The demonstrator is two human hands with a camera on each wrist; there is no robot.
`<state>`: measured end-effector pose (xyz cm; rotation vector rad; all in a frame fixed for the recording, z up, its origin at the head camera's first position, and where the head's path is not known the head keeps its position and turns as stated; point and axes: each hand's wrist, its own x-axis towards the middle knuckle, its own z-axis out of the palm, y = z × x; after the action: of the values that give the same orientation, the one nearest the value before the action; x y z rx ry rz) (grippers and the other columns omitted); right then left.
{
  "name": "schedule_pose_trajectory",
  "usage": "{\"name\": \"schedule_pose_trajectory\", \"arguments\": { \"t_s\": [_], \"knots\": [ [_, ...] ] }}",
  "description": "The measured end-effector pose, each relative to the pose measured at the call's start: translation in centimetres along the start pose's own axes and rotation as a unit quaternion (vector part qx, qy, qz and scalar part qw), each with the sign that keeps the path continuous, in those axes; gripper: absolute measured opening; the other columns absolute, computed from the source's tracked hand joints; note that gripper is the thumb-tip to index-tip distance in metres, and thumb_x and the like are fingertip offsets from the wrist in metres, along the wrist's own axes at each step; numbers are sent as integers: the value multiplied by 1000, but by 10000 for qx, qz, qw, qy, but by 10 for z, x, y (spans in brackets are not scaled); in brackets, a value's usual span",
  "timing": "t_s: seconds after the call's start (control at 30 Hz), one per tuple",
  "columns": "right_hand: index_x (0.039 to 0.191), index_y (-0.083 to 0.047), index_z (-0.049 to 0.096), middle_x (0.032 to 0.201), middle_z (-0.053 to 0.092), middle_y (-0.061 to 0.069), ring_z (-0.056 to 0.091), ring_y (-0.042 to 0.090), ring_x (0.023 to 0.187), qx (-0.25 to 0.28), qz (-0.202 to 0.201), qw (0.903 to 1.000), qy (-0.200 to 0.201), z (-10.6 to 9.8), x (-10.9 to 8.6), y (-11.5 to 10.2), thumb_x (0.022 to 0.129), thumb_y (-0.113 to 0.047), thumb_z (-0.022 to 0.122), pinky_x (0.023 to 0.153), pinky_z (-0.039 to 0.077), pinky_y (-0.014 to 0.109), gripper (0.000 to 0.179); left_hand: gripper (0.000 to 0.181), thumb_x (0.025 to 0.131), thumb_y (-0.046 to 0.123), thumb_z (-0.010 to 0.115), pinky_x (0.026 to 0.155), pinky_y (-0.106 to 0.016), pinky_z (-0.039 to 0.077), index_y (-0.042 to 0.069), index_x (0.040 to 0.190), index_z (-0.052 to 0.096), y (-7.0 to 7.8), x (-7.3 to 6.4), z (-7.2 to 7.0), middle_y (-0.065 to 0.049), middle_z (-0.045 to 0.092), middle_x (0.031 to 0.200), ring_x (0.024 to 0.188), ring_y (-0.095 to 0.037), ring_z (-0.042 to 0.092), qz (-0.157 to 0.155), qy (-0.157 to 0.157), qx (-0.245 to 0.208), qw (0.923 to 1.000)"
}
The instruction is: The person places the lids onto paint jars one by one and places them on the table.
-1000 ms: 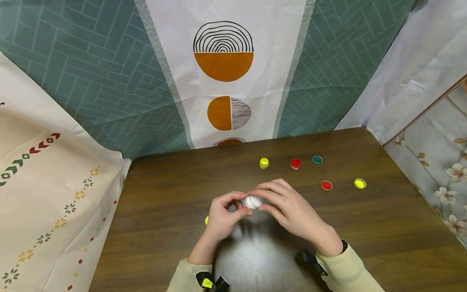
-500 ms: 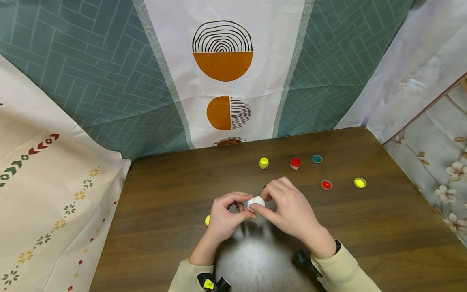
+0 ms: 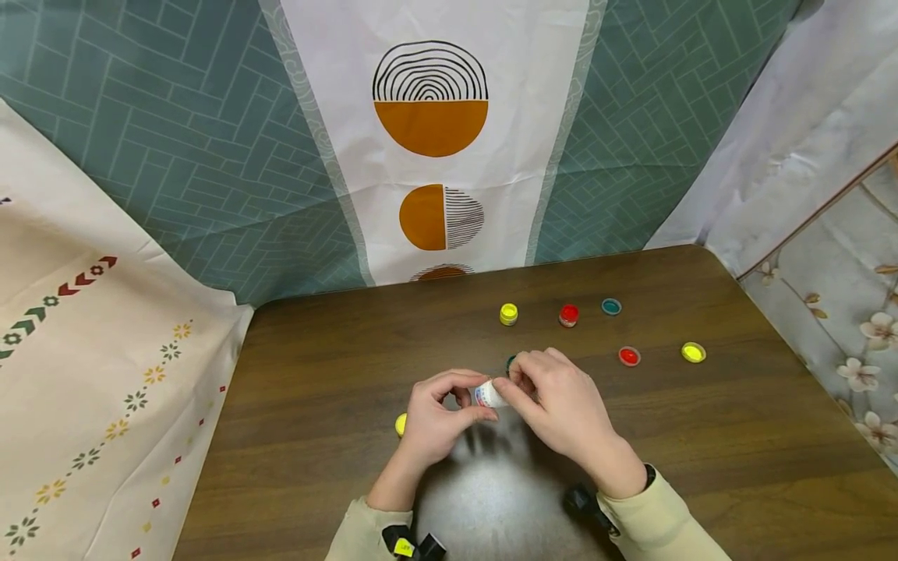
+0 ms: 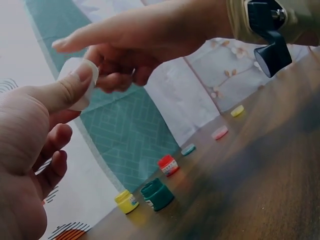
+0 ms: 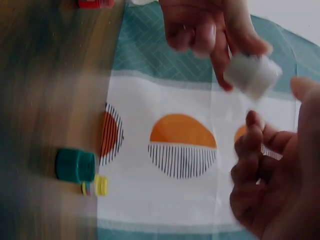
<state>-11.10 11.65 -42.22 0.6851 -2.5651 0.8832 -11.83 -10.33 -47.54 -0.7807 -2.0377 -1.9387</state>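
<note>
My left hand (image 3: pixel 436 413) pinches a small white paint jar (image 3: pixel 489 395) between thumb and fingers, tilted above the table. Its white end points toward my right hand (image 3: pixel 561 405). In the right wrist view a small gap separates that hand's thumb and loosely bent fingers from the jar (image 5: pixel 252 75); nothing is in its grasp. Beyond the right hand's fingers stands a green paint jar (image 4: pixel 157 194), mostly hidden in the head view. A yellow jar (image 3: pixel 508 315) and a red jar (image 3: pixel 568 315), both without lids, stand farther back.
A teal lid (image 3: pixel 611 307), a red lid (image 3: pixel 629 357) and a yellow lid (image 3: pixel 694 353) lie at the right. Something yellow (image 3: pixel 401 425) shows partly behind the left hand. Patterned cloth (image 3: pixel 449 156) hangs beyond the table's back edge (image 3: pixel 393 282).
The fingers of my right hand have gone from stretched over the white jar's end to bent beside it. The jar has shifted slightly right, and part of the green jar has come into view.
</note>
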Motion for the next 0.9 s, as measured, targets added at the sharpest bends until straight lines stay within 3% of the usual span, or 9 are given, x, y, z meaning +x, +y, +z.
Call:
{"name": "schedule_pose_trajectory", "arguments": {
  "t_s": [0.07, 0.17, 0.23, 0.37, 0.5, 0.63, 0.73, 0.9],
  "knots": [
    [104, -25, 70, 94, 60, -17, 54, 7, 90, 290, -250, 9992, -92, -4, 1, 4, 102, -41, 74, 71, 50, 30, 17, 37, 76, 5, 96, 66, -24, 51, 2, 110, 81, 0, 0, -1, -8, 79, 103, 70, -12, 59, -88, 60, -136, 9999],
    [130, -24, 72, 122, 65, -13, 58, 11, 111, 613, -856, 9939, -316, -10, 4, 10, 102, -42, 74, 88, 52, 34, 33, 43, 81, 24, 94, 68, -23, 50, -3, 111, 79, 0, 0, -4, -3, 78, 103, 72, -10, 59, -194, 88, -426, 9989],
    [135, -23, 72, 130, 66, -10, 58, 13, 116, 693, -1220, 9894, -381, -12, 5, 12, 104, -44, 70, 93, 51, 34, 38, 51, 83, 35, 91, 68, -22, 49, -5, 112, 78, -1, 0, -5, 0, 77, 103, 74, -10, 60, -205, 69, -574, 9981],
    [130, -20, 74, 124, 69, -10, 59, 14, 111, 548, -1487, 9869, -295, -10, 7, 11, 106, -50, 61, 90, 51, 31, 40, 56, 83, 39, 91, 67, -22, 48, -7, 111, 77, -2, 0, -6, 5, 77, 101, 74, -9, 60, -233, 9, -725, 9971],
    [121, -17, 71, 114, 67, -9, 58, 14, 103, 165, -1308, 9908, -290, -3, 8, 6, 105, -56, 53, 86, 52, 33, 46, 51, 83, 33, 94, 64, -21, 48, -7, 111, 77, -2, 0, -5, 4, 77, 101, 72, -8, 59, -268, 48, -729, 9970],
    [110, -15, 65, 105, 62, -8, 54, 14, 95, -92, -1091, 9934, -343, 6, 6, 3, 107, -58, 49, 81, 50, 33, 45, 37, 77, 8, 97, 63, -21, 49, -4, 105, 77, 0, 1, -5, 0, 78, 101, 69, -10, 58, -109, 323, -578, 9977],
    [104, -16, 62, 102, 60, -9, 52, 13, 93, -59, -1013, 9942, -359, 9, 3, 3, 108, -55, 53, 79, 48, 31, 40, 39, 69, -13, 95, 62, -22, 50, -3, 101, 76, 0, 3, -6, -5, 78, 101, 68, -14, 58, 105, 460, -430, 9980],
    [105, -17, 63, 103, 60, -10, 51, 13, 93, -44, -972, 9943, -429, 7, 3, 2, 108, -55, 51, 79, 48, 31, 40, 43, 75, -14, 91, 67, -28, 53, 1, 112, 75, 4, 3, -7, -8, 76, 98, 72, -14, 61, -274, 299, -184, 9990]
  ]
}}
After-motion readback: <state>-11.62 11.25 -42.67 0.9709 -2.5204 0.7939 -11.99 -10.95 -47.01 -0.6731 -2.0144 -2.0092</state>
